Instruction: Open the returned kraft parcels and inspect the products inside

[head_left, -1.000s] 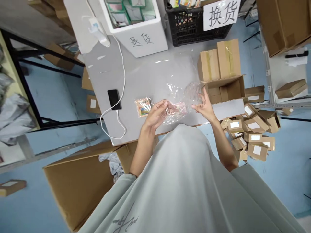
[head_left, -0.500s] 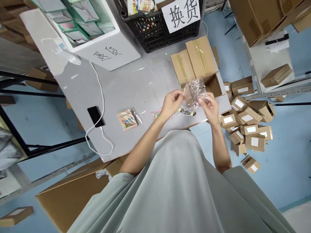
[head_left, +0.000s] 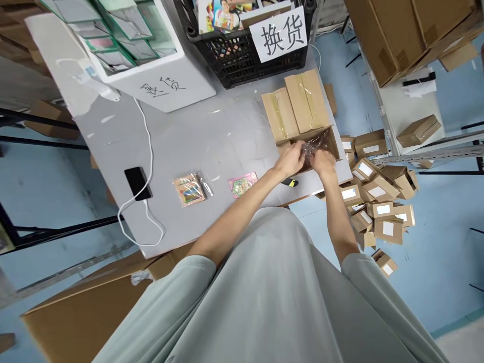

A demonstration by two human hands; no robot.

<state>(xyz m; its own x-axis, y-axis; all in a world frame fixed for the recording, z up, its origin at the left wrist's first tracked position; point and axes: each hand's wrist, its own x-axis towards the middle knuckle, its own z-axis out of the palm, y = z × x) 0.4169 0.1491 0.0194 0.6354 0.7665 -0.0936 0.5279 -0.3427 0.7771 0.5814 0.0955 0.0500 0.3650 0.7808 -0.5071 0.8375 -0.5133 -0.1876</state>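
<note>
Since the crumpled clear plastic film (head_left: 310, 150) looks springy, it probably handles best gathered compactly between both hands, with the wrists kept clear of the black-and-yellow cutter (head_left: 290, 182) near the open brown cardboard box (head_left: 333, 143). The film sits bunched at that box's opening. The left hand (head_left: 290, 160) and right hand (head_left: 324, 162), fingers curled nearly closed, both grip it; their exact fingertip contact is hidden.
</note>
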